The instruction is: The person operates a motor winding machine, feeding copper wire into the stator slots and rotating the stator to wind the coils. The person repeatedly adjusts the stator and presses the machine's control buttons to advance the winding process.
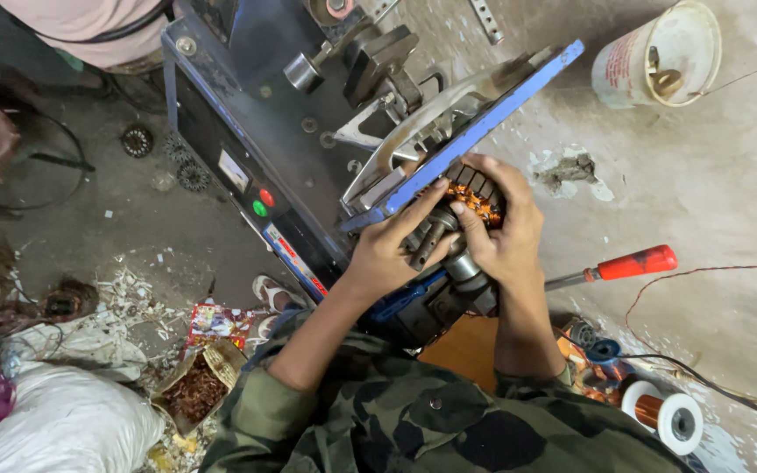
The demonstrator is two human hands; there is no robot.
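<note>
Holding a motor armature (475, 200) between both hands, just in front of the winding machine (247, 96) and right under its blue-edged plate (484, 123).

Closing the left grip (385, 252) narrowly round the bare steel shaft (429, 241), thumb and forefinger reaching up along it toward the copper windings. Wrapping the right grip (505, 229) over the slotted core from the far side, fingers curled across the top, palm covering the lower half of the iron. Both grips touching the armature and nearly touching each other, fingertips meeting over the shaft.

Lying aslant: long axis running from the lower left, near the person's chest, up and to the right, toward the underside of the plate. Free shaft end pointing back at the person; wound end tucked close to the plate, whether touching it or only just beside it being impossible to tell. Left grip sitting nearer the shaft end, right grip nearer the windings and the machine.

Lying on the floor to the right, well apart from both grips, a red-handled screwdriver (628, 264), its blade pointing toward the right wrist. Standing farther off, a white bucket (637, 66) at the upper right and a spool of copper wire (669, 419) at the lower right. Glowing on the machine's front, a red and a green button (263, 203).
</note>
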